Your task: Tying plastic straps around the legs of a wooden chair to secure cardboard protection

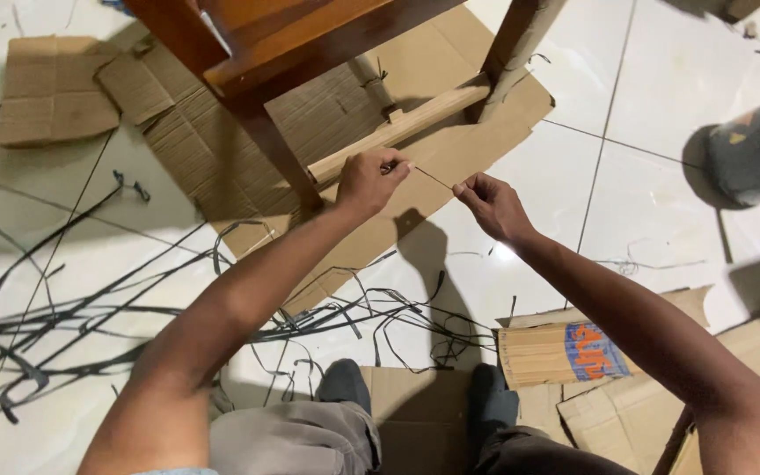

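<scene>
Between both hands a thin strip (434,179) stretches; left hand (368,180) and right hand (491,205) pinch its ends.

Left hand (369,182) and right hand (491,205) pinching a thin dark strip (434,178) taut between them, over cardboard (450,158) beside a wooden chair leg (270,145).

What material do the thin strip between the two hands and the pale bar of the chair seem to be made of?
The thin dark strip, pinched between left hand and right hand, looks like flat plastic strapping: narrow, black, slightly glossy. The pale unvarnished chair bar looks like raw wood, matte with visible grain.
</scene>
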